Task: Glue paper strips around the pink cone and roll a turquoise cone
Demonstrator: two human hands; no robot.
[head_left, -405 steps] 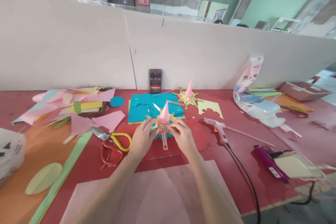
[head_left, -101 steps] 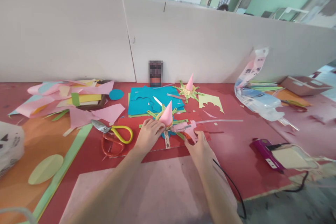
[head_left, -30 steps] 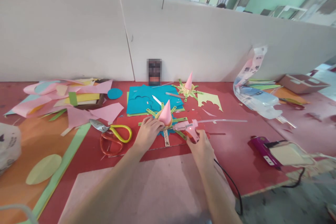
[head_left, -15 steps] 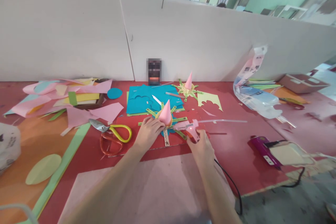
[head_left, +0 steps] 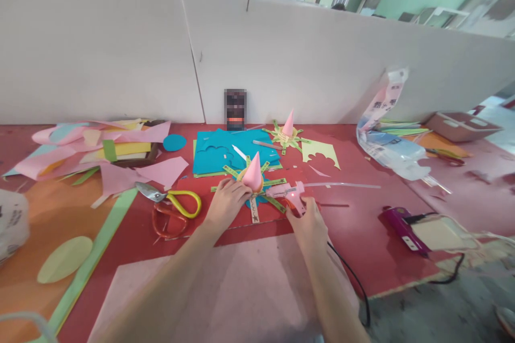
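A pink paper cone (head_left: 253, 174) stands on a yellow ring with green patterned strips (head_left: 274, 182) fanning out over a blue paper piece. My left hand (head_left: 228, 201) is closed on the left lower side of this cone craft, fingertips at the cone's base. My right hand (head_left: 309, 221) is wrapped round the handle of a pink glue gun (head_left: 293, 194). The gun's nozzle points left at the base of the cone; a clear glue stick (head_left: 341, 185) sticks out of its back. Whether glue is coming out is too small to tell.
Scissors (head_left: 183, 203) lie left of my left hand. Behind are blue sheets (head_left: 209, 153), a white pen and a second cone craft (head_left: 288, 131). Paper scraps (head_left: 80, 144) pile up at left. A purple power strip (head_left: 406, 230) and a plastic bag (head_left: 398, 155) lie right.
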